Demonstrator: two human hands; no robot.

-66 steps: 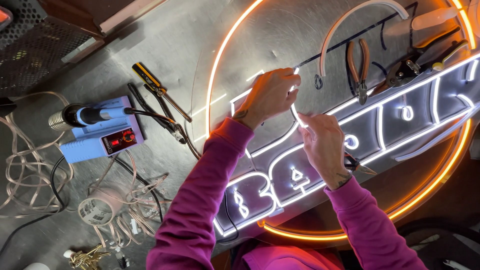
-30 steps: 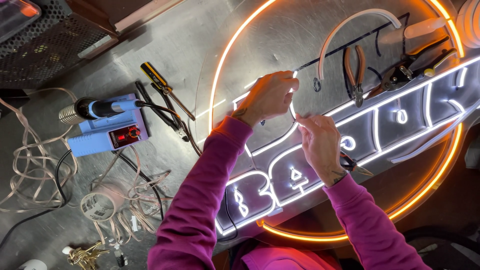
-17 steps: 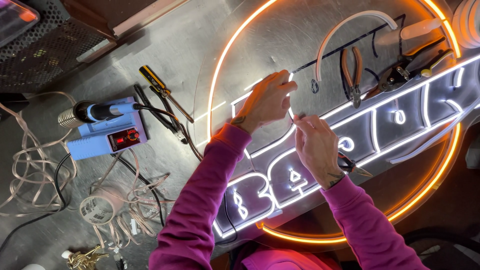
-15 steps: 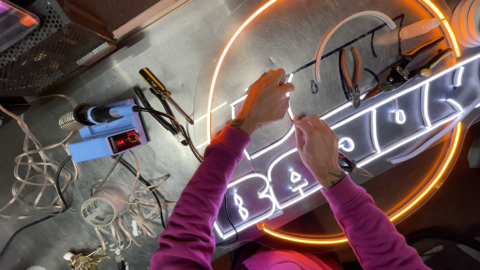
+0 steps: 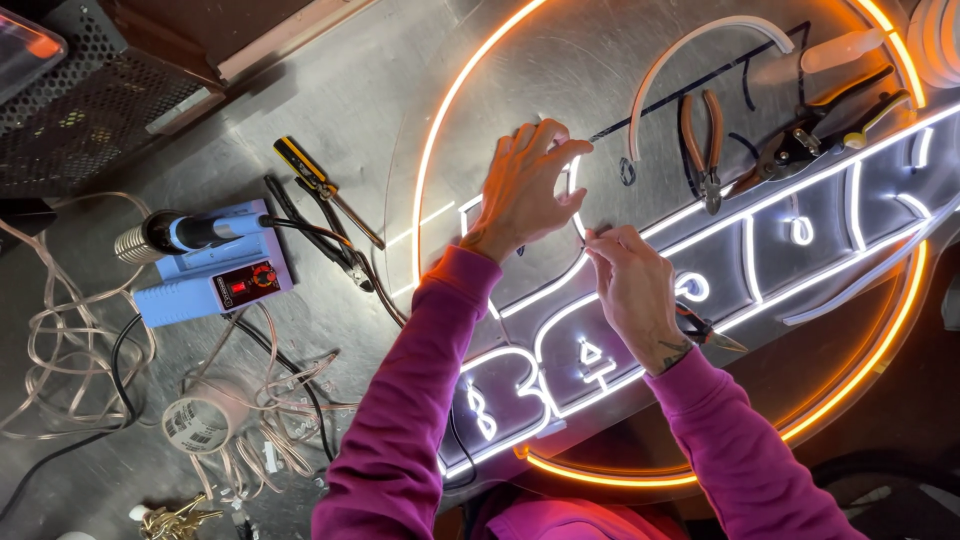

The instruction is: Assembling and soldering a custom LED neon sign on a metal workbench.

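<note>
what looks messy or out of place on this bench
Clear wire lies in loose tangled loops left of the blue soldering station, with short offcuts scattered around the wire spool. An unlit white strip lies loose across the lit sign.

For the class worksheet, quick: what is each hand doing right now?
Left hand: fingers curled, pressing the glowing white strip on the sign.
Right hand: pinched shut on a thin wire.

A scuffed grey metal workbench (image 5: 300, 90) lies under dim light, orange-tinged.

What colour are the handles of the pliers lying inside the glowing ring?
Orange-brown, on the metal pliers beside the curved white tube; clearest in the head view.
</note>
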